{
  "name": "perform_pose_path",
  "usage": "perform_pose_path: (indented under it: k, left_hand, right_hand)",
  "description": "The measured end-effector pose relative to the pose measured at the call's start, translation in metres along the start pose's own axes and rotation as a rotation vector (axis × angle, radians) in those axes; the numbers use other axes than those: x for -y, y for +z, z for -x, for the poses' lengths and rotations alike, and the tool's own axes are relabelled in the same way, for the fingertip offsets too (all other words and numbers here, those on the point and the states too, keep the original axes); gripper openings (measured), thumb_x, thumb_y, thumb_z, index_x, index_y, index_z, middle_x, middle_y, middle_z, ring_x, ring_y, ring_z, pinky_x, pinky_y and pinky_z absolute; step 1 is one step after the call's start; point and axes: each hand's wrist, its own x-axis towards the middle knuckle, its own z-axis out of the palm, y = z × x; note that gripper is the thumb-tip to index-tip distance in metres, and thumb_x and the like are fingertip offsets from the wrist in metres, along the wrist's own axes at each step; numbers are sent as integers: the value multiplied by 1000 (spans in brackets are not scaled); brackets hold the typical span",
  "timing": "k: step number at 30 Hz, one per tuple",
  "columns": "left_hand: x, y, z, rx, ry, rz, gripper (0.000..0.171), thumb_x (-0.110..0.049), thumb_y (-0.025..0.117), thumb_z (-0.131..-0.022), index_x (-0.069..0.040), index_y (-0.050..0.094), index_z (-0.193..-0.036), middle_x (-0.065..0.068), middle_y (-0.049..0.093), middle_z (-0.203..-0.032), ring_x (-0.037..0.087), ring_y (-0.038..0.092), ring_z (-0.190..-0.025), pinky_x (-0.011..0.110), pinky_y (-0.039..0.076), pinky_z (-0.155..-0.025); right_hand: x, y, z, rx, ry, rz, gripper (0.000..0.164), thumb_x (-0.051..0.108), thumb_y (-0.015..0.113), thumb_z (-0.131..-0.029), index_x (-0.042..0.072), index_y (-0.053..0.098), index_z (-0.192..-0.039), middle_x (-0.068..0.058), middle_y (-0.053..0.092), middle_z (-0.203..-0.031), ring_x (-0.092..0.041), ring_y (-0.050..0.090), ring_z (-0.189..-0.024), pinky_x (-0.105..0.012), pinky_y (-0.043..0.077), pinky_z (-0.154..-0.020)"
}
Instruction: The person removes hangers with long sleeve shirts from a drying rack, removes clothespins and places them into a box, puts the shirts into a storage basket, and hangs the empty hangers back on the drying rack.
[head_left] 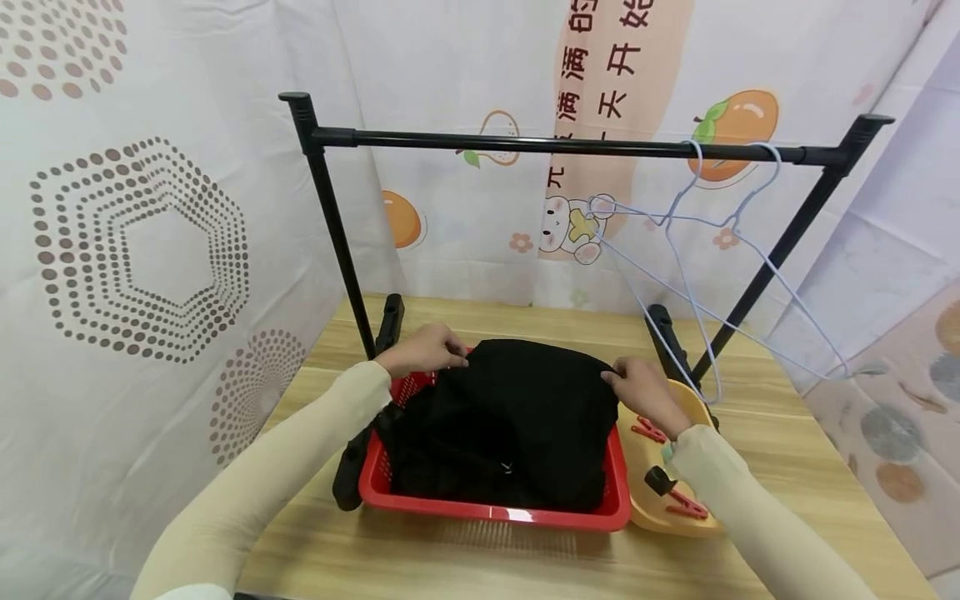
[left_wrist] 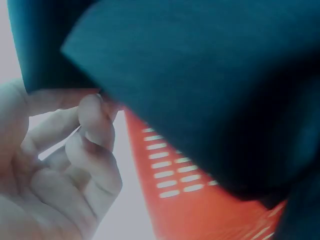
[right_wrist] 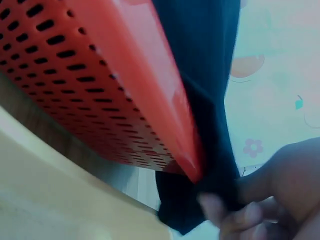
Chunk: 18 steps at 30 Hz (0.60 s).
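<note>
A piece of black clothing is stretched between both hands over a red basket. My left hand pinches its upper left corner; in the left wrist view, thumb and fingers meet at the cloth's edge. At the upper right corner my right hand grips the cloth, and in the right wrist view the fabric hangs over the basket's rim. More black fabric fills the basket, with a small white mark near the front. Folds hide the garment's kind.
Behind the basket stands a black rack with a crossbar. Two light-blue wire hangers hang at its right end. A yellow basin with red clothespins sits right of the basket, on a wooden table.
</note>
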Motion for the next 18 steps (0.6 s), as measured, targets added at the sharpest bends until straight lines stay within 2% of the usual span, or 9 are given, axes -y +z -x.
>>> perform_pose_path:
  k: [2, 5, 7, 10, 14, 18]
  left_hand:
    - [-2, -7, 8, -60, 6, 17, 12, -14, 68, -101, -12, 80, -104, 7, 70, -87, 19, 61, -66, 52, 54, -70]
    - [-8, -19, 27, -122, 38, 32, 12, -17, 69, -101, -13, 80, -104, 6, 71, -84, 23, 67, -67, 51, 57, -74]
    - [-13, -25, 42, -141, 64, 47, 12, -18, 71, -100, -13, 80, -106, 5, 74, -86, 23, 71, -72, 45, 59, -77]
    - [-19, -32, 67, -141, 93, 67, 12, -19, 72, -99, -13, 80, -106, 6, 75, -83, 26, 73, -72, 45, 59, -74]
    - [-21, -35, 98, -65, 109, 70, 10, -17, 73, -98, -11, 80, -103, 7, 75, -79, 30, 72, -70, 48, 59, -66]
    - [-13, -27, 122, 81, 124, -18, 6, -8, 73, -95, -9, 79, -98, 4, 74, -78, 24, 71, -63, 41, 59, -61]
  right_hand:
    - [4, -2, 2, -35, -39, -44, 33, 20, 60, -105, 8, 57, -75, -2, 47, -63, -19, 45, -55, -33, 37, -54]
    - [15, -8, 8, -37, -89, -162, 25, 25, 59, -107, 7, 67, -91, -3, 49, -66, -19, 48, -56, -33, 40, -55]
    - [26, -14, 15, -21, -113, -222, 25, 30, 59, -107, 9, 69, -98, -4, 51, -67, -20, 49, -56, -32, 42, -54]
    - [43, -21, 29, 11, -156, -312, 24, 33, 60, -106, 11, 70, -106, -5, 54, -69, -22, 53, -58, -32, 45, -51]
    - [59, -24, 50, 57, -277, -326, 16, 29, 65, -104, 15, 73, -104, -1, 57, -71, -18, 55, -57, -30, 47, -49]
    - [62, -17, 64, 114, -482, -214, 7, 18, 73, -98, 17, 76, -104, 7, 63, -78, -7, 55, -60, -26, 49, -55]
